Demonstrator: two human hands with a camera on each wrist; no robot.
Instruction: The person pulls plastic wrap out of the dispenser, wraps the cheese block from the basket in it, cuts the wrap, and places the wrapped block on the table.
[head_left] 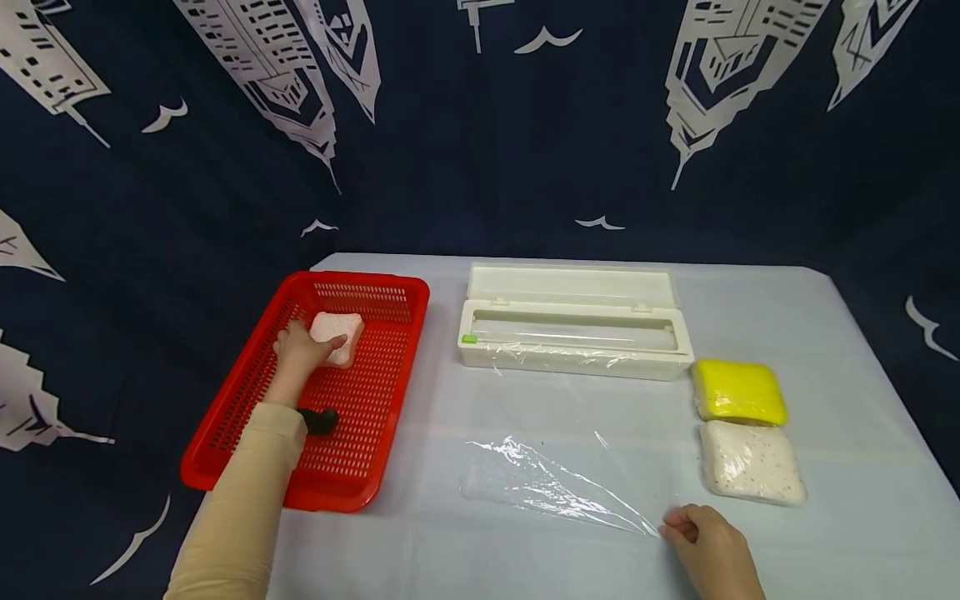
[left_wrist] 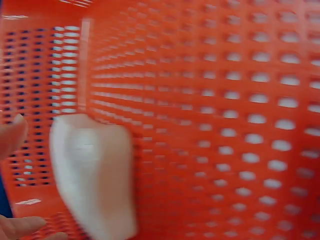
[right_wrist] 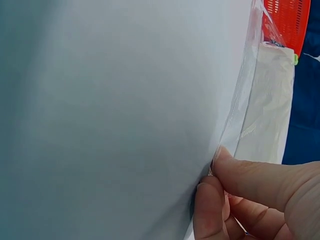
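Note:
My left hand [head_left: 298, 350] is inside the red basket [head_left: 416, 367], next to a pale pinkish-white block [head_left: 341, 327]. In the left wrist view, the thumb and fingers are spread at the left edge, apart from the block [left_wrist: 95, 175], which looks blurred. My right hand [head_left: 712, 550] pinches a corner of clear plastic wrap [head_left: 551, 487] between thumb and forefinger. The wrap stretches from that hand toward the white dispenser box [head_left: 577, 362], whose lid stands open. In the right wrist view, the fingers [right_wrist: 207, 205] grip the film's edge close up.
A yellow wrapped block [head_left: 738, 392] and a speckled white wrapped block [head_left: 753, 462] lie at the right, beside the dispenser. A dark object [head_left: 318, 422] shows in the basket by the left cuff. Navy patterned cloth [head_left: 487, 150] hangs behind the white-covered table [head_left: 420, 550].

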